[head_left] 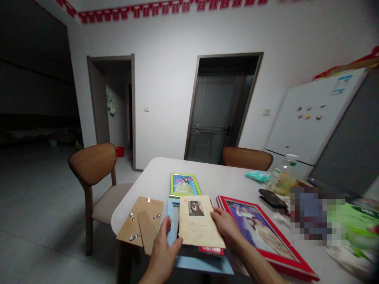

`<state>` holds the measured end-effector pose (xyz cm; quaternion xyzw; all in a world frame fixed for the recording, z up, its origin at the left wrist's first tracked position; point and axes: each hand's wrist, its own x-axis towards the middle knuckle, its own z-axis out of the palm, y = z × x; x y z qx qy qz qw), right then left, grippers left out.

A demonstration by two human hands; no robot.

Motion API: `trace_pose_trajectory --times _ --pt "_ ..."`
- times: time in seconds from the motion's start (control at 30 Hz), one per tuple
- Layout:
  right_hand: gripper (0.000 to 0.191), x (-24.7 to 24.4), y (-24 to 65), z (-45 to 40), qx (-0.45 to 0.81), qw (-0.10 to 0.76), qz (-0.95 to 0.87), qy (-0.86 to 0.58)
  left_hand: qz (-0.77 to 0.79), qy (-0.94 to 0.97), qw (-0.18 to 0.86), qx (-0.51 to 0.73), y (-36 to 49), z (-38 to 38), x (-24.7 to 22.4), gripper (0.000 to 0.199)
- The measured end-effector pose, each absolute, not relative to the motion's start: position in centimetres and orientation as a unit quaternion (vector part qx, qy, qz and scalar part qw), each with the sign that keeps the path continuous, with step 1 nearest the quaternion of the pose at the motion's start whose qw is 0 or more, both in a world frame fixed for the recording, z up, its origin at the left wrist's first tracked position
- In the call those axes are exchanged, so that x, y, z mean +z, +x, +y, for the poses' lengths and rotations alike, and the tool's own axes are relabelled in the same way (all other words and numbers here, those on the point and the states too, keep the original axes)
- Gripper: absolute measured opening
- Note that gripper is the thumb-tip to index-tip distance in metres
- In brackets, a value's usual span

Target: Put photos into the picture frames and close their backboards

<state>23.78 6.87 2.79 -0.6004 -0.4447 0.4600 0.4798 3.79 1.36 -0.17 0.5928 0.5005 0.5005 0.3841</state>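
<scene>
A cream sheet (201,228) with a small printed photo of people is held over a light blue picture frame (171,236). My right hand (227,227) pinches the sheet's right edge. My left hand (162,248) is beside its lower left edge, fingers and thumb apart, the thumb tip close to the sheet; whether it touches I cannot tell. A brown backing board (136,217) with metal clips and a stand leg lies left of the blue frame. Under the sheet's lower edge a red printed piece (211,250) shows in part.
A lime green frame (171,184) with a photo lies farther back on the white table (160,165). At right are a red frame (284,260), a dark phone-like object (272,198), a plastic bottle (282,175) and a teal packet (257,176). Wooden chairs (94,163) stand around.
</scene>
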Motion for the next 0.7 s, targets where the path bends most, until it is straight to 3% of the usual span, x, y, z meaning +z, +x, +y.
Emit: trace_pose_trajectory --times 0.2,0.47,0.7 --pt "0.03 0.8 24.2 8.6 0.441 0.422 -0.488 -0.624 0.497 0.758 0.274 0.323 3.9 0.1 -0.6 0.063" --pt "0.035 0.5 23.6 9.0 0.427 0.378 -0.527 -0.63 0.488 0.805 0.239 0.237 3.5 0.6 -0.4 0.083" --pt "0.035 0.9 23.8 8.5 0.379 0.349 -0.549 -0.658 0.491 0.811 0.214 0.238 3.5 0.8 -1.0 0.086"
